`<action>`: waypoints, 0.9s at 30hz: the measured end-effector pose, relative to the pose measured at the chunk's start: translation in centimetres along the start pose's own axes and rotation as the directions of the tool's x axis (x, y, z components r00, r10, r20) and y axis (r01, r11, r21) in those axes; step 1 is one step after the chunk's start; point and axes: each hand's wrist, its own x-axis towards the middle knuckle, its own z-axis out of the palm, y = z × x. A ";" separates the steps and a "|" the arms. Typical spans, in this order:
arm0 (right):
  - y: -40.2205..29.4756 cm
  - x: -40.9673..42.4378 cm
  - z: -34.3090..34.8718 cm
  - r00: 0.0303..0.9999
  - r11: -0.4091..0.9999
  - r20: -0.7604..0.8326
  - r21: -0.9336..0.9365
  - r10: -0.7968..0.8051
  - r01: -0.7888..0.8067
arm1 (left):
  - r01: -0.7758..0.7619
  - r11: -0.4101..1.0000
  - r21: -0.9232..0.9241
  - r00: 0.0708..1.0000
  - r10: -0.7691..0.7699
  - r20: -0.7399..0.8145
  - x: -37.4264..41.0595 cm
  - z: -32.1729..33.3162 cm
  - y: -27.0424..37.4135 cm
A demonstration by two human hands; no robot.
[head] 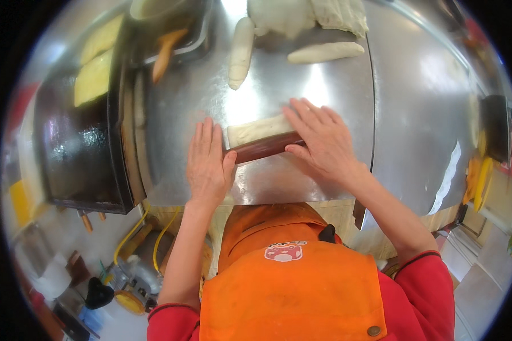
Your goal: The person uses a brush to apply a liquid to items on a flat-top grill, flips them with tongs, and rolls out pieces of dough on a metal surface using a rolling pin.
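Observation:
A flattened strip of dough (258, 130) lies on the steel worktop (183, 170) in front of me. Along its near edge is a dark reddish-brown rolling pin (262, 148), slightly tilted, higher at the right. My left hand (208, 160) lies at the pin's left end, fingers extended and the thumb against it. My right hand (322, 136) spreads over the right end, covering part of the dough. Neither hand is wrapped around the pin. Farther back are one long dough roll (241, 53) at the left and another dough roll (326, 52) at the right.
A larger dough mass (281, 17) lies at the back. At the left, a black tray (81, 157) holds yellow rectangular slabs (94, 76); beside it, a wooden-looking utensil (164, 55) rests over a metal tray's rim (196, 44). A worktop seam (373, 98) runs to my right.

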 end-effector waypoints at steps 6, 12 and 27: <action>3.3 5.6 3.5 0.976 0.978 -0.177 -0.143 0.128 -0.155 | 0.003 0.992 0.124 0.990 0.015 -0.143 6.3 1.5 -3.2; 0.0 1.3 2.7 0.981 0.976 -0.025 -0.097 0.194 -0.195 | -0.015 0.999 0.036 0.998 0.017 -0.063 2.1 1.6 -2.9; -1.4 -0.6 3.7 0.985 0.979 -0.070 -0.120 0.155 -0.163 | -0.096 0.991 0.093 0.993 0.103 -0.066 -0.5 1.8 -3.3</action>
